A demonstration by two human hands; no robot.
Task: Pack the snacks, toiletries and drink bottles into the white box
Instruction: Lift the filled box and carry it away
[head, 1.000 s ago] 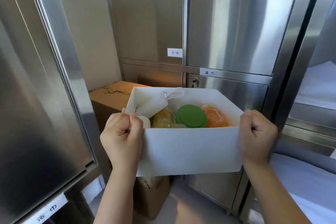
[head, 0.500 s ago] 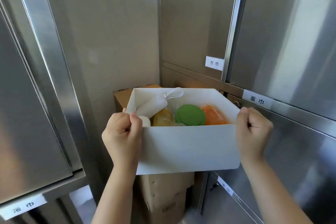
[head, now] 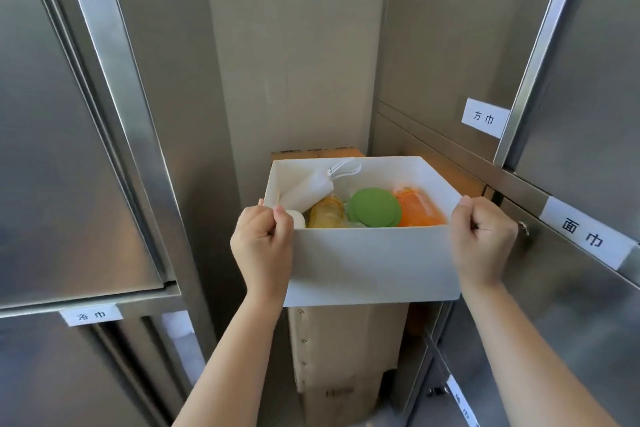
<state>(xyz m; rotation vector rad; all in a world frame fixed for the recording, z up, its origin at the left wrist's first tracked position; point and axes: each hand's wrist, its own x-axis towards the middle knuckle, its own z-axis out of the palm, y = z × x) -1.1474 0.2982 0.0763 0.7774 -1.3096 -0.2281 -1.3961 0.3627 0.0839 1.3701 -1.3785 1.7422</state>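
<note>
Holding the white box [head: 374, 263] up in the air, the person is gripping it at its two near corners; the left hand [head: 263, 246] is curling its fingers and thumb around the left corner of the rim, and the right hand [head: 483, 246] is clutching the right corner the same way; the box is hanging in front of the person, in a tight corner between shiny metal cupboards [head: 76, 149], just above a stack of brown cardboard boxes [head: 346, 350]; inside it a white pouch [head: 308, 189] with a cord is leaning at the back left; a yellow bottle [head: 327, 215] is lying next to it; a round green lid [head: 374, 207] is sitting in the middle; an orange bottle [head: 417, 210] is lying on the right; a small white round thing [head: 298, 218] is peeking out just beside the left thumb; white labels [head: 485, 117] with dark writing are sticking to the cupboard fronts on both sides.
</note>
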